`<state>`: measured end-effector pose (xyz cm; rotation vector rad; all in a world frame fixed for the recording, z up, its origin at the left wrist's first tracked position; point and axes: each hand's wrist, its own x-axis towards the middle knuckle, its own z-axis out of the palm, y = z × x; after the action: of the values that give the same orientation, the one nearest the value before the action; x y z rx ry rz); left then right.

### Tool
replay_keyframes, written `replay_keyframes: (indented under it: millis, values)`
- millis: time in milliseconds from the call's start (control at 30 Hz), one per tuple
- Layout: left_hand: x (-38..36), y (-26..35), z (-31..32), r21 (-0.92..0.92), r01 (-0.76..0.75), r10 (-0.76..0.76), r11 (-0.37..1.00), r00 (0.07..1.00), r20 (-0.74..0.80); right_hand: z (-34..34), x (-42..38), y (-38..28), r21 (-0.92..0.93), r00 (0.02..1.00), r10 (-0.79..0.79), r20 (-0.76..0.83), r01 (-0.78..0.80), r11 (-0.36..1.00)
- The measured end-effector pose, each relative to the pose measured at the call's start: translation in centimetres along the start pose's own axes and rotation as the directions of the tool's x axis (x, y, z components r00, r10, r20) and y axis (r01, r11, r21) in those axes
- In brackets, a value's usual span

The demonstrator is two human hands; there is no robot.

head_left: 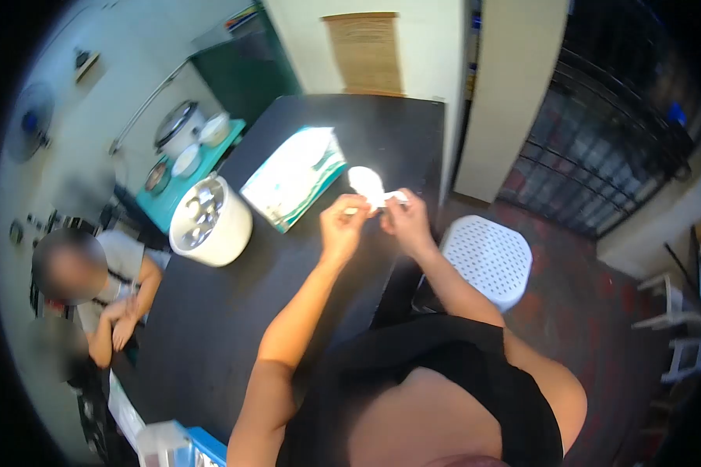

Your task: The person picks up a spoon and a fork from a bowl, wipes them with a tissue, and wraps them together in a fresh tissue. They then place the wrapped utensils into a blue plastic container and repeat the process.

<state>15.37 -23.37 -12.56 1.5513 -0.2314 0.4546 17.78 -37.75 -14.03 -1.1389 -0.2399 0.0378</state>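
Over the black tabletop, both my hands meet at a small, bright white, soft-looking piece (365, 182); glare hides whether it is paper, cloth or plastic. My left hand (343, 223) pinches its near left side with bent fingers. On the other side, the fingers of my right hand (407, 220) are closed on a narrow white end of it. Just left of the hands lies a flat white and green package (294, 177), its top washed out by light.
A white bucket (227, 233) with shiny metal items inside stands on the black table (234, 311). A person (136, 292) sits at its left side. Bowls and a pot rest on a teal shelf (149, 204). A white perforated stool (488, 257) stands right of the table.
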Motion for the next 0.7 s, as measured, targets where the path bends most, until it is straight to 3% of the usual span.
replay_keyframes:
  millis: [200,267,400,467,500,567,700]
  values:
    - [0.4,-0.3,-0.5,-0.096,0.156,-0.154,0.983,0.988,0.026,1.0,-0.1,-0.8,0.002,0.999,0.035,-0.006,-0.035,0.999]
    - [0.4,-0.7,-0.7,0.001,0.147,-0.147,0.989,0.989,0.030,1.1,-0.1,-0.8,-0.011,1.000,0.022,-0.017,-0.022,1.000]
    - [0.7,-0.7,-1.3,0.006,0.212,-0.212,0.977,0.977,0.032,1.2,0.0,-0.9,-0.153,0.998,-0.062,-0.020,0.058,0.986]
    - [0.7,0.0,-0.7,-0.202,0.212,-0.214,0.956,0.977,0.009,1.1,0.1,-0.9,-0.232,0.995,-0.101,-0.014,0.095,0.968]
    - [0.7,0.7,-0.8,-0.204,0.211,-0.216,0.956,0.976,0.002,0.9,0.0,-0.9,-0.292,0.994,-0.111,0.005,0.107,0.950]
    - [0.8,2.4,-1.1,0.011,0.366,-0.366,0.930,0.926,0.094,0.8,-0.1,-1.1,-0.352,0.993,-0.116,0.028,0.118,0.929]
    - [0.9,4.1,-1.0,0.057,0.418,-0.421,0.907,0.903,0.085,0.7,-0.2,-1.8,-0.332,0.994,-0.081,0.068,0.099,0.938]
